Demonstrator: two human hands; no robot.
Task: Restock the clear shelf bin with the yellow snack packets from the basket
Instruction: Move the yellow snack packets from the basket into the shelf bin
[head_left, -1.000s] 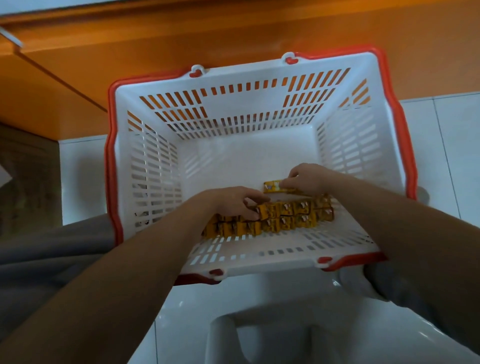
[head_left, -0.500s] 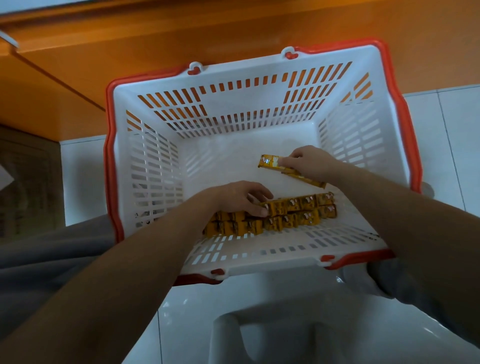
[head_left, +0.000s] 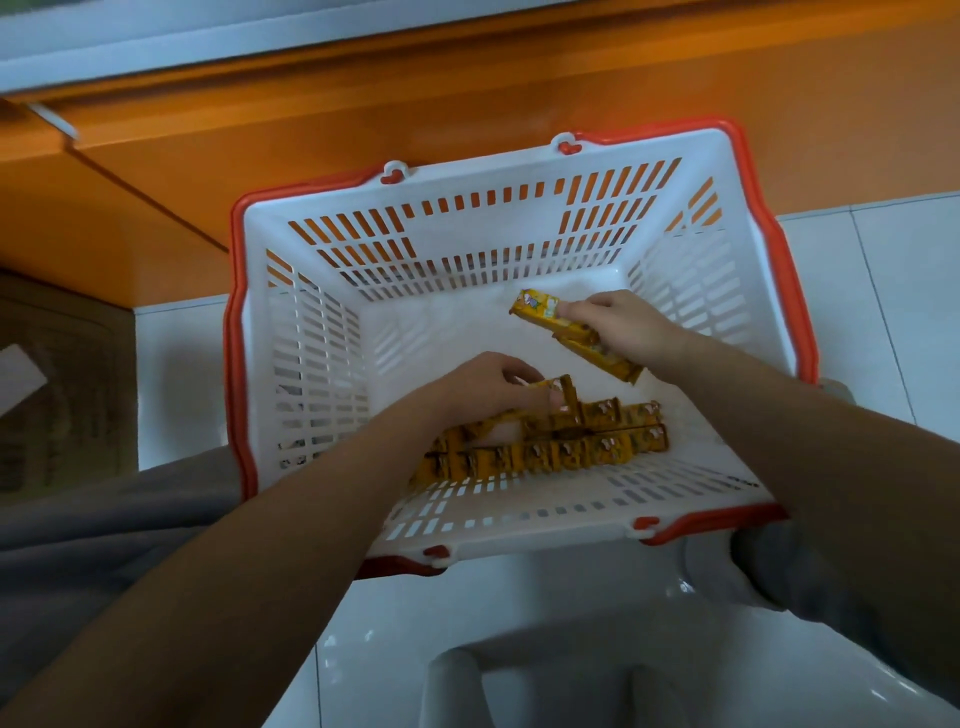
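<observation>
Now, nearest me, the row of yellow snack packets (head_left: 587, 447) lies along the basket's (head_left: 519, 519) near wall. My left hand (head_left: 483, 387) has curled its fingers onto one packet (head_left: 566, 395), tipping it up out of the row. Farther in, my right hand (head_left: 621, 327) has lifted two packets (head_left: 540, 312), pinched, clear of the floor. Picking is under way, I judge; the clear shelf bin is out of view.

Dim, soft light; glare on glossy floor tiles (head_left: 597, 613); wide-angle bending at edges; slight blur.

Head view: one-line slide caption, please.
Right hand holds yellow packets inside the white basket; left hand pinches one packet up from the packet rows.
</observation>
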